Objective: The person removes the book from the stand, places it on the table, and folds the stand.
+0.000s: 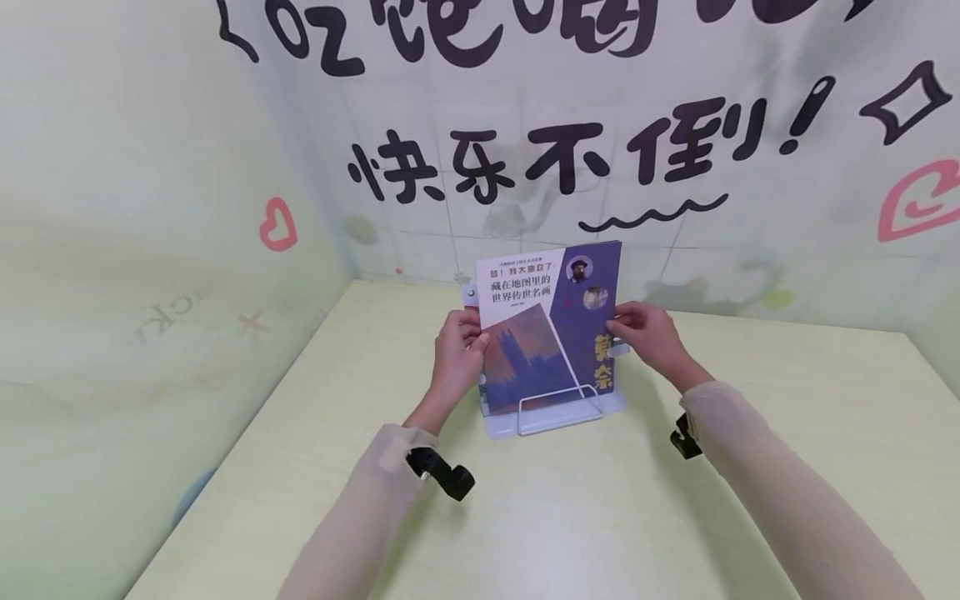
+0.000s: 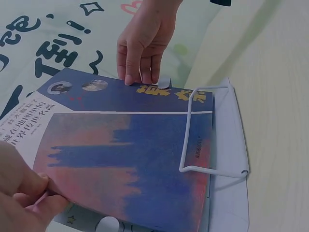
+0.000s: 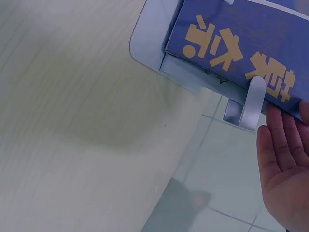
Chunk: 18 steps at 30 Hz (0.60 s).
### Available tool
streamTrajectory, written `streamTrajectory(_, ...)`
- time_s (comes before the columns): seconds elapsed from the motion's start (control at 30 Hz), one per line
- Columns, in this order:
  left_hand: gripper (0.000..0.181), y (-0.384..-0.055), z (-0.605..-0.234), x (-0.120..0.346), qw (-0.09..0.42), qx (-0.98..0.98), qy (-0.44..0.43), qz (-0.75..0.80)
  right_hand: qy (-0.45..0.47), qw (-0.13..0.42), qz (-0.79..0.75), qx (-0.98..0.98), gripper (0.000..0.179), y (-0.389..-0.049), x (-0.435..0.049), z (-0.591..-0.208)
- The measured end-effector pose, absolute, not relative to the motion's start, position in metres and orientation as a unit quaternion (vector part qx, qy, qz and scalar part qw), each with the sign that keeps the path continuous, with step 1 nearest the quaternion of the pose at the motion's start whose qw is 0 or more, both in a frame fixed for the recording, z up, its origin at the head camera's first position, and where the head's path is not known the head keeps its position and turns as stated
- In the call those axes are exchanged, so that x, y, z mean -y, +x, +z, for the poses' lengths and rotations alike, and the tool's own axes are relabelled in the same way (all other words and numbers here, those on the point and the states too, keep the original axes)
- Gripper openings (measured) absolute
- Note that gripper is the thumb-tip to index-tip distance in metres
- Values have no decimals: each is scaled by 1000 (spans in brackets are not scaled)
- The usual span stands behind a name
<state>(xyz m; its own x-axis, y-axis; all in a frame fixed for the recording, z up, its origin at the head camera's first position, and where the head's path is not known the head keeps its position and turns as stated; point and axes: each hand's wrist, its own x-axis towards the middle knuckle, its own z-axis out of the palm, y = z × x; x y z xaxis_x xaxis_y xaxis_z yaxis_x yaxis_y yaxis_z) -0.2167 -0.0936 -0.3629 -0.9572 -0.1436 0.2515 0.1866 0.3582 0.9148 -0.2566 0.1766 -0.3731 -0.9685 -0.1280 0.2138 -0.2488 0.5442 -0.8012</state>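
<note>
Between my two hands, the rectangular blue-and-white paper book [image 1: 525,358] stands propped in a white metal stand with a wire front [image 1: 501,426] on the pale yellow worktop [image 1: 570,525]. My left hand [image 1: 457,350] pinches its left edge, fingers against thumb; my right hand [image 1: 654,335] pinches the right edge. Both forearms angle inward.

Blu/wht bk [image 1: 551,329] w/ yel txt [image 1: 602,347]
</note>
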Motion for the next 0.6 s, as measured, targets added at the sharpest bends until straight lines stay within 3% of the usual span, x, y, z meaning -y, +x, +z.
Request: streamTrajectory(0.6, 23, -220, -311, 97, 221, 777, -131, -575, 116, 165, 522, 829, 25, -246, -180, -323)
